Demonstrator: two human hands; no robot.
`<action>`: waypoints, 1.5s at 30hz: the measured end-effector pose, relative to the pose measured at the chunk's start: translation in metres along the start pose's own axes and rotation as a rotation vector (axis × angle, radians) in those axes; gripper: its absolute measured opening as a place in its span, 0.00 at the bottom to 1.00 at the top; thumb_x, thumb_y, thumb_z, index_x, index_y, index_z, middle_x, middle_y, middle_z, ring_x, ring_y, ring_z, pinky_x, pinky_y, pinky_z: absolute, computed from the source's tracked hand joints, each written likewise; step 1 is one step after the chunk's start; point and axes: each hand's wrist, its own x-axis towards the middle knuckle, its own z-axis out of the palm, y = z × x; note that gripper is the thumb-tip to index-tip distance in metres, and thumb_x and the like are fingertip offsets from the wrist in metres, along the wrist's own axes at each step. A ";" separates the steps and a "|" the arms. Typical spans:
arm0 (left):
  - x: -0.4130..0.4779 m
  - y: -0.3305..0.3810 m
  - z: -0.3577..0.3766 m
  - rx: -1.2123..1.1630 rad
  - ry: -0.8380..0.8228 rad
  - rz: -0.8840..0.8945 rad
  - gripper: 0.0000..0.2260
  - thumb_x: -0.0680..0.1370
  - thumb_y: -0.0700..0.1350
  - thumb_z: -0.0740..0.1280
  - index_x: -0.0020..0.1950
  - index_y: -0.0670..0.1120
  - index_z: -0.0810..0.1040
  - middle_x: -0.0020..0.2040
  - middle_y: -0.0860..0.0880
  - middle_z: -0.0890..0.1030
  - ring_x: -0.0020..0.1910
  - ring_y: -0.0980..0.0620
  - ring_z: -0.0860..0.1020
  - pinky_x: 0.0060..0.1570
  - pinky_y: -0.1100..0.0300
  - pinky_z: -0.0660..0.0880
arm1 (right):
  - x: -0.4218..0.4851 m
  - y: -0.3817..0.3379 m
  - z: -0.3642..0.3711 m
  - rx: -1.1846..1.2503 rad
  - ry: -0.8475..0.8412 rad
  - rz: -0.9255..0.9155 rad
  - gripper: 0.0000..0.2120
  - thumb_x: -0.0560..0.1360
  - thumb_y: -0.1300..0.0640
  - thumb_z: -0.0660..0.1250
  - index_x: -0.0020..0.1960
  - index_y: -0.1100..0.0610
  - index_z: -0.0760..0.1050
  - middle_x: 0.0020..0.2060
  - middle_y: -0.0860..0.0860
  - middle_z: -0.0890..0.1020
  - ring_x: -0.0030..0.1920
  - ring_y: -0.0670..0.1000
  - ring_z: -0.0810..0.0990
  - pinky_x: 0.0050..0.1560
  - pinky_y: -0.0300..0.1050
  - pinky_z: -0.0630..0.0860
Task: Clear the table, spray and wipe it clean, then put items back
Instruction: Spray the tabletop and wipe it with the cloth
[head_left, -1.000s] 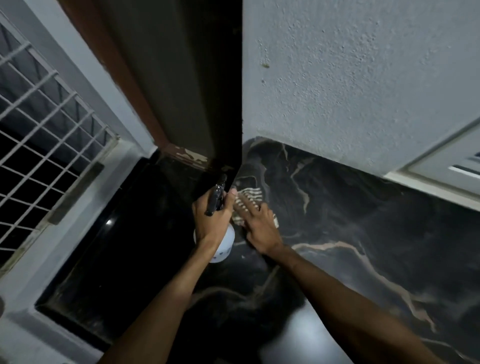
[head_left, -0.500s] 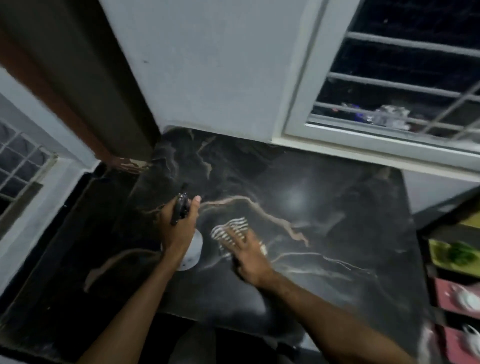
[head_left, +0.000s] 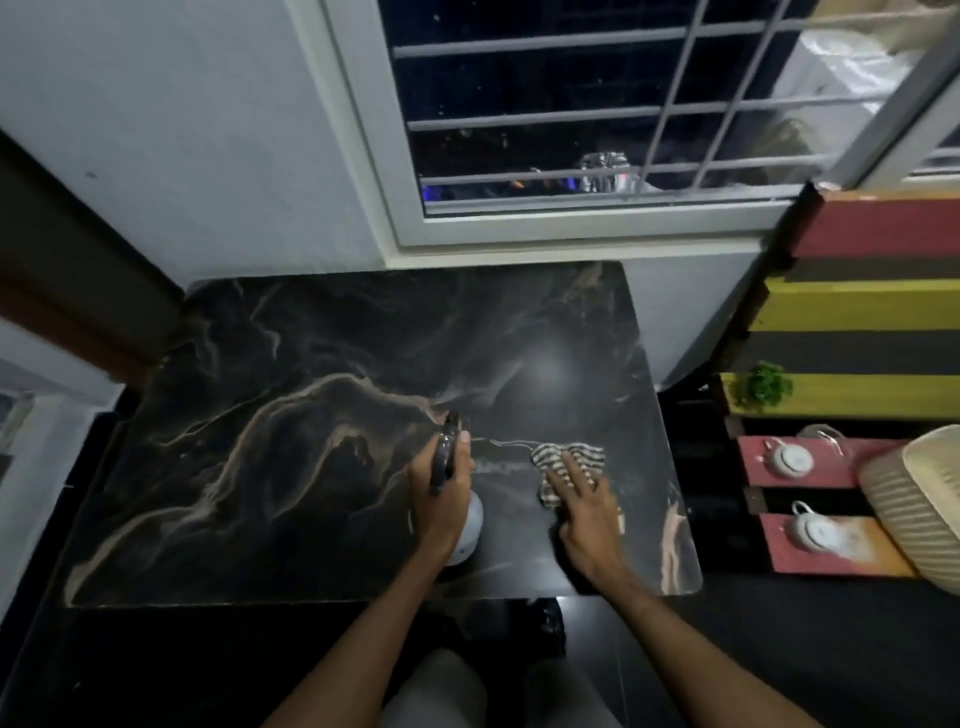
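A black marble table (head_left: 291, 426) with tan veins fills the middle of the view, under a window. My left hand (head_left: 447, 493) grips a spray bottle (head_left: 470, 530) with a white body and black trigger head, held just above the table's near right part. My right hand (head_left: 584, 514) lies flat with spread fingers on a black-and-white striped cloth (head_left: 569, 457), pressing it against the tabletop to the right of the bottle. Most of the cloth's near half is hidden under my fingers.
A barred window (head_left: 571, 119) sits behind the table. At the right stands a red, yellow and dark striped shelf (head_left: 857, 306) with a small green plant (head_left: 763, 387), two white teapots (head_left: 789, 460) and a woven basket (head_left: 919, 499). A dark door edge (head_left: 67, 270) is at the left.
Both hands, with bottle and cloth, have travelled from the table's far left corner by the door to its near right part. My view has swung right, bringing window and shelf into sight.
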 end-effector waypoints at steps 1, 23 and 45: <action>-0.009 -0.001 0.008 -0.014 -0.016 0.004 0.19 0.81 0.55 0.66 0.34 0.47 0.75 0.32 0.50 0.80 0.31 0.54 0.78 0.35 0.68 0.73 | -0.005 0.008 -0.004 -0.004 0.031 0.062 0.40 0.64 0.67 0.64 0.75 0.48 0.69 0.80 0.48 0.60 0.72 0.60 0.63 0.71 0.52 0.64; -0.081 -0.005 0.080 -0.059 -0.351 0.071 0.10 0.75 0.50 0.77 0.50 0.49 0.81 0.42 0.56 0.84 0.42 0.59 0.83 0.47 0.70 0.75 | -0.059 0.069 -0.025 -0.101 0.041 0.195 0.32 0.75 0.62 0.65 0.78 0.49 0.65 0.81 0.48 0.57 0.77 0.59 0.59 0.78 0.55 0.57; -0.077 0.122 0.040 0.044 -0.453 0.471 0.40 0.71 0.61 0.74 0.80 0.57 0.62 0.80 0.58 0.62 0.80 0.55 0.62 0.76 0.59 0.61 | -0.079 0.094 -0.122 0.222 0.390 0.215 0.23 0.77 0.59 0.66 0.71 0.53 0.74 0.73 0.50 0.72 0.73 0.51 0.68 0.73 0.52 0.64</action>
